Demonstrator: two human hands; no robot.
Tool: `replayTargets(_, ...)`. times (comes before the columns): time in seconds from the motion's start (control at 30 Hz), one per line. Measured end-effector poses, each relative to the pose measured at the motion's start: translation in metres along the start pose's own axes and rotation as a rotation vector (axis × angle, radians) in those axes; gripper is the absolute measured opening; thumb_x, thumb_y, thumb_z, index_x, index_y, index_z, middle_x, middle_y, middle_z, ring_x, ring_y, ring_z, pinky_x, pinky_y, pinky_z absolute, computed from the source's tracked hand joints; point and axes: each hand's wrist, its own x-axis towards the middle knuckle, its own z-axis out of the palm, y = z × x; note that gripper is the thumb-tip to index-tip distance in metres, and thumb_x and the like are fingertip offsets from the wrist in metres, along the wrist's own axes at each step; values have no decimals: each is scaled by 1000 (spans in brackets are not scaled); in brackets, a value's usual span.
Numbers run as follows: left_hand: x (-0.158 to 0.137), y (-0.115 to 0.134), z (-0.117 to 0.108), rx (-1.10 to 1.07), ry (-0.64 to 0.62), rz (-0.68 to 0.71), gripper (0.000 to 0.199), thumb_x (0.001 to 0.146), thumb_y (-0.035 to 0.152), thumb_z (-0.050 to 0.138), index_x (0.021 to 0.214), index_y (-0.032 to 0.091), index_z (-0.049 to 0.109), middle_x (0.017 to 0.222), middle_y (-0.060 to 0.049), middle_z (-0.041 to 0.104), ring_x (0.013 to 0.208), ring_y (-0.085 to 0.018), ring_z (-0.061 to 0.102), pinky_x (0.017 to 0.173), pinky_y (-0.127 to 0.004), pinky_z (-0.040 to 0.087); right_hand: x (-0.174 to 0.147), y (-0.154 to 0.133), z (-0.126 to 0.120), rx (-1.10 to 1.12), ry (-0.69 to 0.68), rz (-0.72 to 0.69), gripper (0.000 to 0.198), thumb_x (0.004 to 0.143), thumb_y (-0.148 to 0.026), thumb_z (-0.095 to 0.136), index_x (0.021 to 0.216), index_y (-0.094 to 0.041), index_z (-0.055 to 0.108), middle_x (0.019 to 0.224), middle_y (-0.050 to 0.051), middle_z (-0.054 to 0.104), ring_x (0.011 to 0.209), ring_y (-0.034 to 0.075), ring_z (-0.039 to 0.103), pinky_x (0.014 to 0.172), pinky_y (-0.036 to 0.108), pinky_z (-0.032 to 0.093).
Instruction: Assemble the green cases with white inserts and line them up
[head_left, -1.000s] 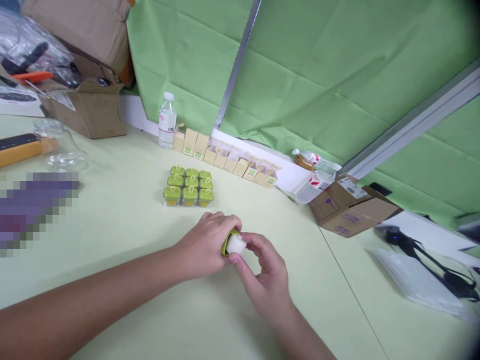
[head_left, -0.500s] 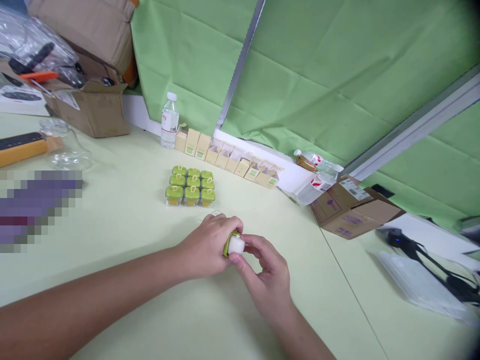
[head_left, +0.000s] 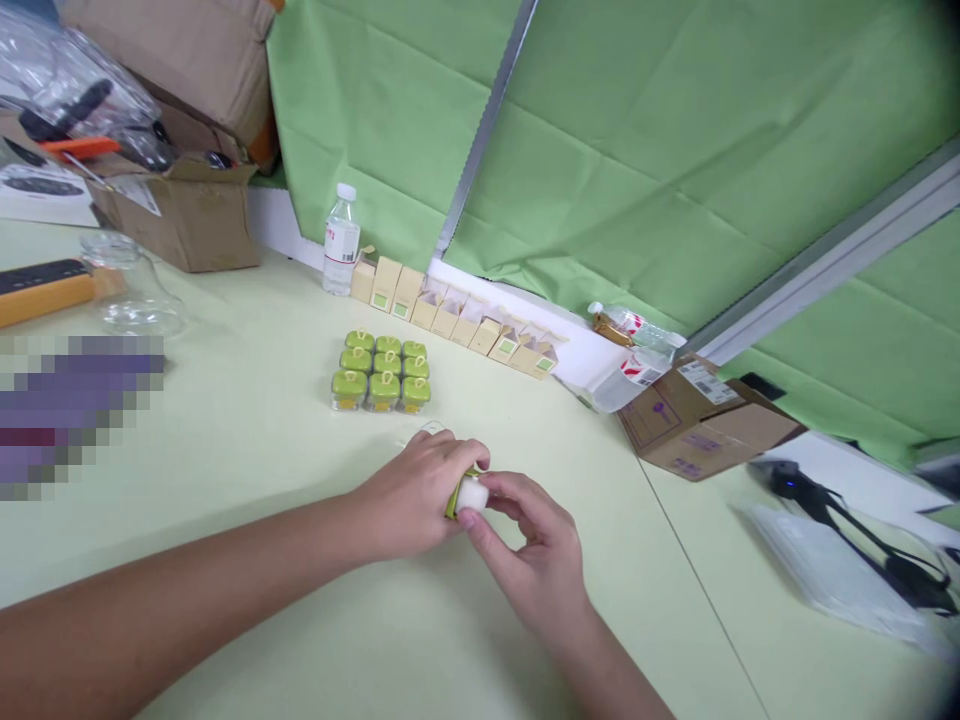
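My left hand [head_left: 420,495] is closed around a small green lid [head_left: 452,500], most of it hidden by the fingers. A white rounded block [head_left: 472,494] sits against the lid's right side. My right hand [head_left: 536,535] pinches this white block between thumb and fingertips. Both hands meet just above the table. Beyond them stand several small clear square jars [head_left: 384,392] with green lids and pale loops, packed together in rows. A thin clear loop or ring [head_left: 431,428] shows partly behind my left hand.
A row of small beige cartons [head_left: 465,320], some with flaps up, lines the back edge beside a water bottle [head_left: 341,245]. Cardboard boxes stand at left [head_left: 195,215] and right [head_left: 705,420]. A plastic bag [head_left: 832,580] and black cables lie far right.
The hands stay nearly in place, still holding the lid and white block together. The lid tilts slightly in my left hand. The camera view shifts a little.
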Motion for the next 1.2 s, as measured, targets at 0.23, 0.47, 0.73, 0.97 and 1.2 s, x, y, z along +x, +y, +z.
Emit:
replayTargets(0.23,1,-1,1,14,-12,4,28,79,14,60,102,23,45,97,0,63,91,-22,52,84,-38,36,3,0,2,5,-11,12,24,84,-18,72,107,-24,69,100,5,71,90,20,69,81,37,62)
replayTargets(0.47,1,-3,3,16,26,37,25,85,21,63,101,22,44,98,-1,63,91,-22,52,85,-37,37,-3,2,4,8,61,129,38,80,-27,79,114,-28,61,101,3,76,91,20,73,85,35,60)
replayTargets(0.73,0,-6,3,12,7,92,25,87,18,62,106,22,45,101,0,63,91,-20,52,87,-37,38,-5,-8,2,-101,-2,208,43,84,-36,75,119,-31,52,105,1,78,89,20,75,80,32,59)
replayTargets(0.97,1,-3,3,-38,48,68,23,87,22,61,106,21,48,99,-2,64,89,-20,55,84,-36,42,-1,-4,3,21,33,227,47,79,-34,79,119,-30,54,109,4,74,89,20,73,82,36,60)
replayTargets(1.2,3,1,-1,-162,127,54,26,81,23,67,106,21,59,97,-2,67,91,-19,59,79,-32,47,8,5,5,412,71,422,52,70,-38,86,111,-25,56,101,5,69,91,21,68,76,35,59)
